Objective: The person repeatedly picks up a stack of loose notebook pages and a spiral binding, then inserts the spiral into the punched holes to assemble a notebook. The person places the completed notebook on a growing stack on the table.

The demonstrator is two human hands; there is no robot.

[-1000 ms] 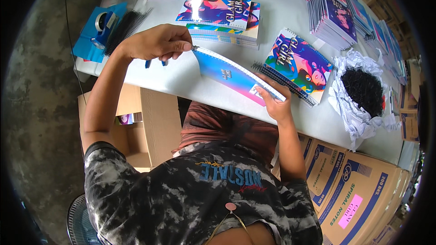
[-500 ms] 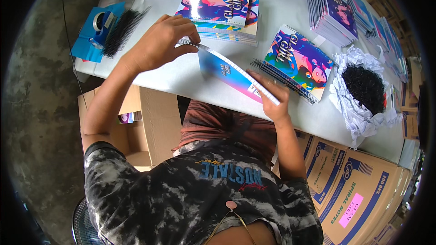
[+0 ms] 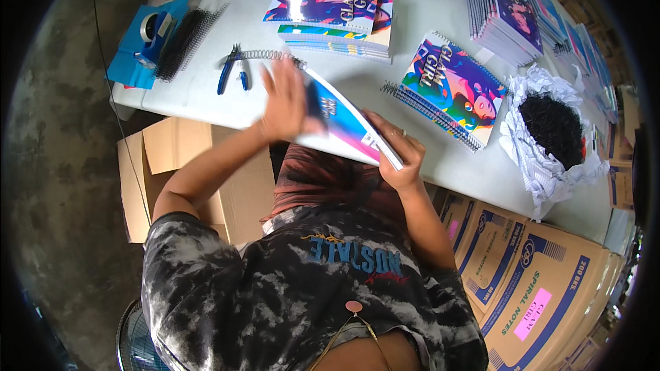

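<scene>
My right hand (image 3: pixel 400 154) is closed around the near end of a notebook (image 3: pixel 350 125), held tilted on edge above the table's front side. Its blue and pink cover faces left. A loose spiral wire coil (image 3: pixel 258 55) sticks out leftward from the notebook's far end. Beside that end, my left hand (image 3: pixel 283 103) is blurred by motion; its fingers look stretched out and apart, gripping nothing. Blue-handled cutting pliers (image 3: pixel 229 72) lie on the table by the coil's outer end. Right of the notebook rests a colourful spiral notebook (image 3: pixel 450 89), with dark coils (image 3: pixel 433 118) along its near edge.
A notebook stack (image 3: pixel 330 10) stands ahead, with more piles (image 3: pixel 505 24) at far right. Crumpled paper (image 3: pixel 526 165) holds a black tangle (image 3: pixel 550 134). A tape dispenser (image 3: pixel 155 34) and black coils (image 3: pixel 185 41) lie left. Cartons (image 3: pixel 529 288) stand below right; an open carton (image 3: pixel 240 185) sits below left.
My left hand has let go of the coil end and swung down toward me, its fingers opening. The pliers and protruding coil are now uncovered. My right hand and the notebook have shifted slightly left.
</scene>
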